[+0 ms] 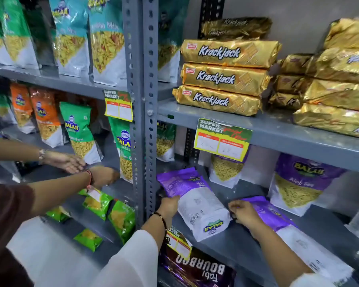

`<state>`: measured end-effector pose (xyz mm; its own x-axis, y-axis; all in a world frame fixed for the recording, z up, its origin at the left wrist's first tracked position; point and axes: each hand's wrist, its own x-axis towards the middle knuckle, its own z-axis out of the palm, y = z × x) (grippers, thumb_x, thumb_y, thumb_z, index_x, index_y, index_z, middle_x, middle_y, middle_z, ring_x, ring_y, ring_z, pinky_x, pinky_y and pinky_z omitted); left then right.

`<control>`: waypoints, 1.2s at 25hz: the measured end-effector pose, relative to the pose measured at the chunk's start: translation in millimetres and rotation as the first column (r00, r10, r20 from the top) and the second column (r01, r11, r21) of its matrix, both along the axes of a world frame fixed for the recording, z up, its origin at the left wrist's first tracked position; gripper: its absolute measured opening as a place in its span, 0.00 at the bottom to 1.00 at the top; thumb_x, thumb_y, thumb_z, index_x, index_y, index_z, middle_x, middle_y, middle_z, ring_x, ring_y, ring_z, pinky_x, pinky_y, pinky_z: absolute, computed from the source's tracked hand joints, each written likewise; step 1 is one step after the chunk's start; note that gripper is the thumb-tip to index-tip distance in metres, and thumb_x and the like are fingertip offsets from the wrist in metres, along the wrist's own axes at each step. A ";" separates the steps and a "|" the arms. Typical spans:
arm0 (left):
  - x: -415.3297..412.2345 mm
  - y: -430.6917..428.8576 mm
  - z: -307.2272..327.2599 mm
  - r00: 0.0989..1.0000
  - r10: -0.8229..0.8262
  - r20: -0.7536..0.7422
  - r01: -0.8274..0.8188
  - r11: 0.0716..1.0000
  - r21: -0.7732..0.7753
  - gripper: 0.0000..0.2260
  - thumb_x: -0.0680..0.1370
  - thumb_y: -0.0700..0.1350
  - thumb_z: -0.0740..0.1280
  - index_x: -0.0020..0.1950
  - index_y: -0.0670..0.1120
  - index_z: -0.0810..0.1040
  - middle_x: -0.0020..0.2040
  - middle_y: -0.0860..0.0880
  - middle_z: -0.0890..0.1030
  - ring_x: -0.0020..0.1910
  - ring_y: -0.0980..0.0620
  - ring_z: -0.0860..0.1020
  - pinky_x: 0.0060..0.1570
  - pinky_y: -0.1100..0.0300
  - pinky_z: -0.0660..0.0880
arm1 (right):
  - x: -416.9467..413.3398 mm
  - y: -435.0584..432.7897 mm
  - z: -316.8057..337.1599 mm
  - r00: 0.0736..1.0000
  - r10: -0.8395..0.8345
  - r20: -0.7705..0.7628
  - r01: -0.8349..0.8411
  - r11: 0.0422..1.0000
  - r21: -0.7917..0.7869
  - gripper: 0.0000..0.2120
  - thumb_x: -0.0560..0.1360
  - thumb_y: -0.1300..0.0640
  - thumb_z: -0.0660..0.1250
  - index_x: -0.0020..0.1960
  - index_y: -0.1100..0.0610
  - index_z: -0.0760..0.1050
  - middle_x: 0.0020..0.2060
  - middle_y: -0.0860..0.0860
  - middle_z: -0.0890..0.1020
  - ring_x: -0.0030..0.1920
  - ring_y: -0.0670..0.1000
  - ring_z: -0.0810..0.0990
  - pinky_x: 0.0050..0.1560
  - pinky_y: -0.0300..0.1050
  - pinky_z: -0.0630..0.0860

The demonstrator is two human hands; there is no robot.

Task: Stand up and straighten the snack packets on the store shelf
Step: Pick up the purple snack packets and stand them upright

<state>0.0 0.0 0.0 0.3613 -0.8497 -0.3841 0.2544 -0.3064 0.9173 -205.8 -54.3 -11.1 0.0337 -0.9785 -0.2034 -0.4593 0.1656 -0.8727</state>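
Observation:
Two purple-and-white Balaji packets lie flat on the grey shelf at lower right. My left hand grips the left edge of the nearer fallen packet, which lies back side up. My right hand is closed on the top edge of the second fallen packet; my forearm covers part of it. Behind them, two purple packets stand upright: one at the back, half hidden by a price tag, and one at right.
Another person's two hands work among green Balaji packets in the left bay, past the steel upright. Gold Krackjack packs are stacked on the shelf above. A Bourbon pack lies below, with price tags on the shelf edges.

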 end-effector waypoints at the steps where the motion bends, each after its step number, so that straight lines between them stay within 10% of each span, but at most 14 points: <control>1: 3.2 -7.4 -4.0 0.999 -0.003 -0.049 0.003 1.000 -0.009 0.07 0.78 0.43 0.58 0.43 0.46 0.73 0.19 0.56 0.77 0.20 0.63 0.75 0.23 0.71 0.70 | 4.5 -7.8 -8.0 0.997 -0.031 0.065 0.029 0.999 0.042 0.14 0.73 0.66 0.60 0.32 0.57 0.75 0.28 0.53 0.74 0.32 0.51 0.71 0.34 0.40 0.67; 9: 38.6 -77.1 -48.9 0.999 -0.022 -0.027 0.024 0.998 0.062 0.13 0.78 0.38 0.59 0.34 0.50 0.67 0.36 0.51 0.70 0.33 0.55 0.70 0.22 0.69 0.73 | 15.9 -39.0 -23.4 0.986 -0.148 0.083 0.126 0.966 0.224 0.09 0.70 0.71 0.63 0.35 0.61 0.76 0.15 0.50 0.75 0.15 0.45 0.71 0.17 0.31 0.67; 14: 37.5 -71.6 -42.0 0.994 -0.054 -0.098 0.039 0.988 -0.146 0.09 0.76 0.34 0.61 0.51 0.42 0.77 0.45 0.45 0.80 0.32 0.54 0.77 0.24 0.69 0.74 | 16.7 -29.6 -27.6 0.970 -0.245 0.008 0.243 0.967 0.077 0.17 0.68 0.72 0.57 0.27 0.57 0.74 0.21 0.53 0.74 0.21 0.49 0.70 0.19 0.31 0.64; 21: 28.9 -71.4 -4.8 0.980 -0.199 0.005 0.179 0.868 -0.463 0.10 0.76 0.31 0.59 0.44 0.43 0.76 0.31 0.57 0.85 0.31 0.62 0.81 0.40 0.67 0.77 | 12.8 2.2 -31.3 0.931 -0.292 0.217 0.289 0.956 0.049 0.18 0.72 0.74 0.56 0.29 0.55 0.69 0.28 0.53 0.74 0.32 0.50 0.72 0.32 0.41 0.73; 30: 28.8 -74.5 -7.0 0.972 -0.232 -0.026 0.201 0.889 -0.411 0.14 0.77 0.30 0.54 0.42 0.44 0.76 0.34 0.55 0.84 0.31 0.62 0.81 0.41 0.64 0.74 | 24.8 24.9 -22.6 0.857 -0.232 0.460 0.217 0.972 0.086 0.09 0.70 0.62 0.69 0.38 0.54 0.69 0.34 0.52 0.77 0.30 0.49 0.73 0.33 0.42 0.72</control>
